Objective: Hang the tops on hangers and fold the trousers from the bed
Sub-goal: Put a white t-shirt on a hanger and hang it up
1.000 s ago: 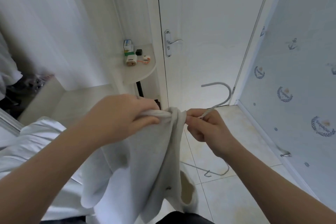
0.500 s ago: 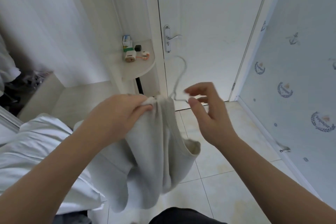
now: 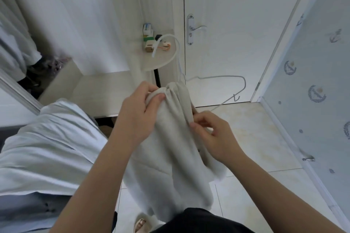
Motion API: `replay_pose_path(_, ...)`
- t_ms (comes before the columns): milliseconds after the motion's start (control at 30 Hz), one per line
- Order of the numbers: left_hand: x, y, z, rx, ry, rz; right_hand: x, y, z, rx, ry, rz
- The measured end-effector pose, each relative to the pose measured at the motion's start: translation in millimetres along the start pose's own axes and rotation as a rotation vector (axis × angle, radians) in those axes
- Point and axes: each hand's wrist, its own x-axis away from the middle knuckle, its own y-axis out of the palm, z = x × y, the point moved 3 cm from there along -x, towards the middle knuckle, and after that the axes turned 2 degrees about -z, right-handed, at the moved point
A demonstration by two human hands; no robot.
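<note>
The step in hand looked to be seating the top (image 3: 170, 147) on the white wire hanger (image 3: 217, 77). One shoulder of the hanger appeared to be inside the garment, while the other jutted bare to the right, its hook arching up above the bunched neck. To do it well, the person would likely need to keep the gathered collar steady, draw the neck opening sideways over the bare shoulder rather than yank it, and then slide the cloth out along the wire until the shoulder seam sat near the bend. Pulling hard at the collar risked stretching it, and letting the gather slip could drop the hanger out through the neck.

The left hand (image 3: 138, 113) was curled round the bunched collar of the top, its thumb pressed onto the folds, and so bore the garment's weight. The right hand (image 3: 214, 136) was just beside it on the right edge of the cloth, fingertips (image 3: 197, 125) drawn together in a pinch on that edge. The two hands were near each other but not touching.

The top hung from this grip over the tiled floor (image 3: 255, 138), beside the bed (image 3: 37, 157) at the left.
</note>
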Motion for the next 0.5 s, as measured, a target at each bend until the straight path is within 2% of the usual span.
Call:
replay_pose_path(100,9,11,0,0.08,-0.03,-0.013,6,13,26,-0.061,0.23,-0.188)
replay_pose_path(167,13,14,-1,0.121,-0.051,-0.024,13,17,46,-0.025,0.298,-0.284)
replay_pose_path(300,15,8,-4,0.174,-0.066,-0.014,34,20,94,0.214,0.459,-0.45)
replay_pose_path(367,17,5,-7,0.172,-0.066,-0.037,40,19,108,0.359,0.435,-0.469)
replay_pose_path(500,21,-12,-20,0.148,-0.077,-0.044,36,-1,113,0.611,0.173,-0.456)
